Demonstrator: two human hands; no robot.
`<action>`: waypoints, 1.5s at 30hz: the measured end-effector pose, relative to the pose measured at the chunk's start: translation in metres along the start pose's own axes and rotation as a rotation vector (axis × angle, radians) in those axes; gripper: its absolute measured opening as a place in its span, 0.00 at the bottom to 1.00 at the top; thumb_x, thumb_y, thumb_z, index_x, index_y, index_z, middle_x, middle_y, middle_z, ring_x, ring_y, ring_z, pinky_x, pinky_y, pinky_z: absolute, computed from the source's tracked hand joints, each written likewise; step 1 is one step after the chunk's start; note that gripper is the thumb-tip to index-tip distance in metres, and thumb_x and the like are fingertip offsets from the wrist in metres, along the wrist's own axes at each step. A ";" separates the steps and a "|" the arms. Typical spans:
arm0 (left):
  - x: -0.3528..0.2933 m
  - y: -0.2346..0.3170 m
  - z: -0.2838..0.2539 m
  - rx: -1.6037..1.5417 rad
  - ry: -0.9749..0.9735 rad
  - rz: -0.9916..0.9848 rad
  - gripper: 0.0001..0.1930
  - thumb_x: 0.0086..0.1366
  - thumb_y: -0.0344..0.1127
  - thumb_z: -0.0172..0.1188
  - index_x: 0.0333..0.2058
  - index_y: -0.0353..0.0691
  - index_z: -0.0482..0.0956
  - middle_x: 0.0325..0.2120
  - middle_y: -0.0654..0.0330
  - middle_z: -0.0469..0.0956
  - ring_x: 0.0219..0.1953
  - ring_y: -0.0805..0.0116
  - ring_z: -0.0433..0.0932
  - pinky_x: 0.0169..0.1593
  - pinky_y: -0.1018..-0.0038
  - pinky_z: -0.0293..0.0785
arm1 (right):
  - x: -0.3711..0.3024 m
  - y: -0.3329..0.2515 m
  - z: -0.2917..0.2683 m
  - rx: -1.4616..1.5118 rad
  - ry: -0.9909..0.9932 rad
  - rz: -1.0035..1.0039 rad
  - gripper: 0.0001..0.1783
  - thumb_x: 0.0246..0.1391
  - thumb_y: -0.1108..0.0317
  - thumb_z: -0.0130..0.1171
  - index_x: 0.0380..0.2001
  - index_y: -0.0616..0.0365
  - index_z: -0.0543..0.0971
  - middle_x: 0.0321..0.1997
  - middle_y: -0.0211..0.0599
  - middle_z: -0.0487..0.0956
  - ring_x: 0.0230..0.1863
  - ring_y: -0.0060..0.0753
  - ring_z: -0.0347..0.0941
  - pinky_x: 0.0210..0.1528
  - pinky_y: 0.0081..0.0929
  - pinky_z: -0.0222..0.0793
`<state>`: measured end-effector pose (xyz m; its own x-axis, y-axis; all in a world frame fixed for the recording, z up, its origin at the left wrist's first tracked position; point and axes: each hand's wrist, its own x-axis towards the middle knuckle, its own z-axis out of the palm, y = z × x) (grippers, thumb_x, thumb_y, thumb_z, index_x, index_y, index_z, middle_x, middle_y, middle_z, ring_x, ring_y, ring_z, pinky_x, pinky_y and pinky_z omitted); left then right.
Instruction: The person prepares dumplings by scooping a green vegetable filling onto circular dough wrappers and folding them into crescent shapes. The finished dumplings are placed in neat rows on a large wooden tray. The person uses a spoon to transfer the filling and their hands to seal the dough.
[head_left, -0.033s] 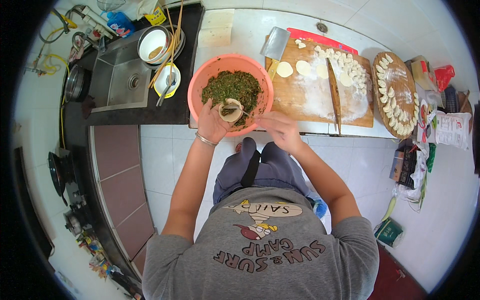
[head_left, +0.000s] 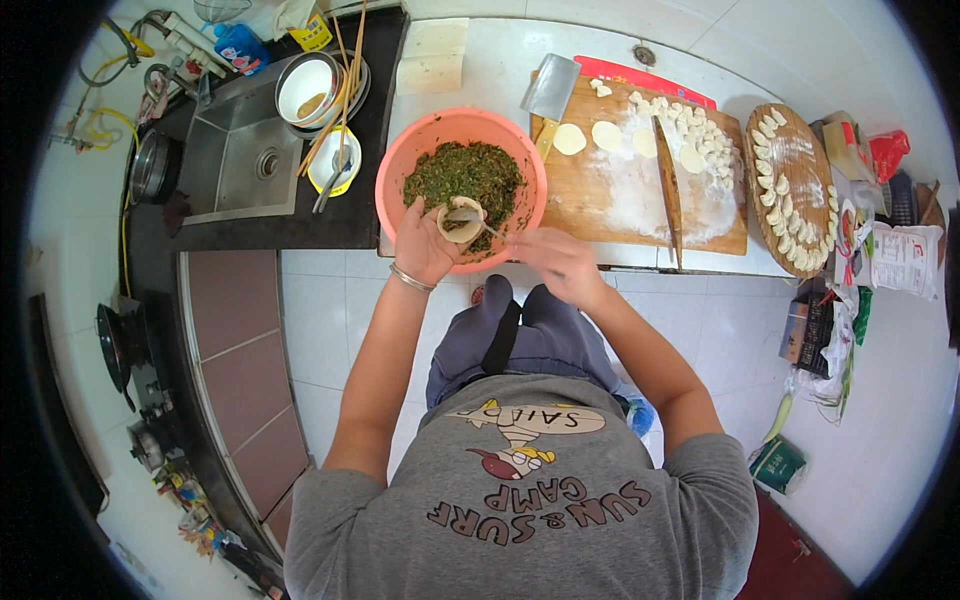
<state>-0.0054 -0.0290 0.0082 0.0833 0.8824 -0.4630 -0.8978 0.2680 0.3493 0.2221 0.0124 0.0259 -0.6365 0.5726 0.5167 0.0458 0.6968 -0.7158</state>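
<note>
Over the near side of a pink basin [head_left: 384, 190], my left hand [head_left: 424, 246] cups a round dumpling wrapper [head_left: 462, 233]. Green chopped filling [head_left: 465, 178] fills much of the basin, and a little of it lies in the wrapper. My right hand [head_left: 556, 262], slightly blurred, is closed on the handle of a spoon [head_left: 490, 229], whose bowl rests in the wrapper. Right of the basin, a floured wooden board [head_left: 580, 205] carries flat wrappers [head_left: 606, 135], pieces of dough [head_left: 700, 125] and a rolling pin [head_left: 667, 195].
A cleaver [head_left: 551, 88] lies at the board's far left corner. Folded dumplings [head_left: 785, 220] sit on a round tray [head_left: 800, 165] at the right. Leftward are stacked bowls [head_left: 305, 90] with chopsticks [head_left: 350, 75], a yellow-rimmed white dish [head_left: 332, 165] and a sink [head_left: 240, 185].
My right hand has shifted very slightly, with the spoon still in the wrapper. The left hand and the basin look the same.
</note>
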 end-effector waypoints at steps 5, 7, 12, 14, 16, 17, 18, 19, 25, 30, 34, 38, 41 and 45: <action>0.008 0.007 0.005 0.001 0.061 -0.031 0.30 0.70 0.52 0.27 0.54 0.30 0.63 0.51 0.48 0.69 0.54 0.53 0.68 0.57 0.58 0.67 | -0.011 -0.002 0.000 -0.135 -0.084 -0.168 0.15 0.41 0.82 0.57 0.36 0.61 0.79 0.45 0.40 0.79 0.45 0.42 0.76 0.46 0.34 0.73; 0.014 0.005 -0.005 0.052 0.103 -0.071 0.29 0.70 0.52 0.29 0.54 0.31 0.63 0.51 0.49 0.69 0.53 0.55 0.69 0.56 0.58 0.68 | -0.014 -0.003 -0.004 -0.081 -0.060 -0.048 0.13 0.44 0.81 0.56 0.36 0.62 0.79 0.45 0.41 0.79 0.46 0.42 0.75 0.47 0.32 0.73; 0.015 -0.001 0.003 0.051 0.049 -0.017 0.28 0.70 0.54 0.33 0.55 0.37 0.65 0.51 0.54 0.71 0.52 0.59 0.71 0.53 0.63 0.70 | -0.006 -0.008 -0.014 0.180 0.232 0.264 0.10 0.49 0.81 0.55 0.37 0.64 0.79 0.43 0.43 0.79 0.44 0.40 0.76 0.46 0.28 0.71; 0.013 0.000 0.014 0.081 0.046 -0.002 0.28 0.69 0.53 0.34 0.55 0.37 0.65 0.51 0.54 0.70 0.52 0.59 0.71 0.53 0.62 0.70 | 0.001 -0.009 -0.019 0.156 0.249 0.245 0.10 0.49 0.81 0.55 0.37 0.64 0.79 0.43 0.43 0.79 0.43 0.40 0.77 0.46 0.28 0.71; 0.011 0.001 0.022 0.106 0.044 0.003 0.28 0.70 0.53 0.34 0.55 0.36 0.65 0.52 0.54 0.70 0.52 0.59 0.71 0.53 0.62 0.70 | 0.006 -0.009 -0.023 0.074 0.194 0.174 0.12 0.48 0.82 0.56 0.37 0.64 0.79 0.43 0.42 0.79 0.42 0.41 0.77 0.45 0.29 0.72; 0.011 0.001 0.024 0.116 0.041 -0.004 0.28 0.70 0.53 0.33 0.54 0.36 0.65 0.51 0.54 0.70 0.52 0.59 0.71 0.53 0.62 0.70 | 0.008 -0.009 -0.024 0.023 0.156 0.119 0.12 0.47 0.82 0.56 0.37 0.64 0.79 0.42 0.42 0.79 0.42 0.41 0.77 0.45 0.30 0.72; 0.010 0.000 0.025 0.126 0.039 -0.009 0.28 0.70 0.53 0.33 0.54 0.35 0.65 0.51 0.53 0.71 0.52 0.59 0.71 0.53 0.62 0.70 | 0.010 -0.009 -0.024 -0.028 0.118 0.064 0.13 0.45 0.82 0.57 0.37 0.64 0.79 0.42 0.42 0.79 0.43 0.41 0.77 0.45 0.30 0.73; 0.010 0.000 0.025 0.136 0.037 -0.015 0.28 0.70 0.53 0.33 0.54 0.35 0.65 0.51 0.53 0.71 0.52 0.59 0.71 0.53 0.62 0.70 | 0.011 -0.009 -0.024 -0.079 0.079 0.009 0.13 0.44 0.82 0.57 0.37 0.64 0.79 0.42 0.41 0.79 0.43 0.41 0.77 0.45 0.31 0.73; 0.014 0.001 0.022 0.114 0.041 -0.023 0.28 0.70 0.51 0.30 0.50 0.30 0.66 0.46 0.51 0.72 0.50 0.58 0.72 0.54 0.60 0.69 | 0.004 -0.013 -0.027 -0.148 -0.043 -0.184 0.16 0.39 0.79 0.59 0.37 0.63 0.79 0.44 0.40 0.79 0.44 0.40 0.77 0.45 0.33 0.74; 0.016 -0.003 0.024 0.174 0.058 -0.008 0.29 0.70 0.53 0.31 0.51 0.31 0.66 0.47 0.50 0.72 0.50 0.58 0.72 0.53 0.61 0.69 | 0.005 -0.013 -0.027 -0.173 0.005 -0.144 0.17 0.39 0.78 0.58 0.37 0.63 0.79 0.44 0.40 0.79 0.45 0.40 0.76 0.45 0.33 0.74; 0.018 -0.003 0.025 0.213 0.027 -0.032 0.30 0.70 0.54 0.30 0.52 0.31 0.65 0.48 0.49 0.72 0.50 0.58 0.72 0.53 0.61 0.69 | 0.001 -0.013 -0.027 -0.198 -0.059 -0.205 0.17 0.38 0.79 0.58 0.38 0.63 0.79 0.45 0.40 0.79 0.45 0.40 0.76 0.46 0.33 0.74; 0.018 -0.006 0.029 0.243 0.024 -0.032 0.30 0.70 0.53 0.28 0.51 0.30 0.65 0.47 0.49 0.73 0.50 0.58 0.72 0.54 0.62 0.69 | -0.002 -0.016 -0.031 -0.186 0.019 -0.131 0.17 0.38 0.79 0.57 0.37 0.63 0.79 0.44 0.40 0.79 0.45 0.40 0.76 0.46 0.32 0.74; 0.018 -0.006 0.029 0.261 0.004 -0.019 0.30 0.70 0.53 0.28 0.51 0.29 0.66 0.46 0.49 0.73 0.50 0.58 0.72 0.54 0.63 0.69 | 0.001 -0.014 -0.031 -0.213 -0.024 -0.187 0.17 0.39 0.78 0.57 0.37 0.63 0.78 0.44 0.40 0.79 0.45 0.40 0.76 0.46 0.32 0.74; 0.016 -0.005 0.030 0.287 0.012 -0.032 0.30 0.70 0.53 0.28 0.51 0.29 0.66 0.46 0.49 0.73 0.50 0.58 0.72 0.55 0.63 0.69 | 0.003 -0.019 -0.033 -0.218 -0.016 -0.179 0.17 0.39 0.77 0.57 0.38 0.63 0.78 0.44 0.41 0.79 0.45 0.40 0.76 0.46 0.32 0.74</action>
<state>0.0140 -0.0042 0.0235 0.1035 0.8675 -0.4865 -0.7354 0.3961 0.5499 0.2443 0.0151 0.0568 -0.6612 0.4262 0.6174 0.0947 0.8638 -0.4949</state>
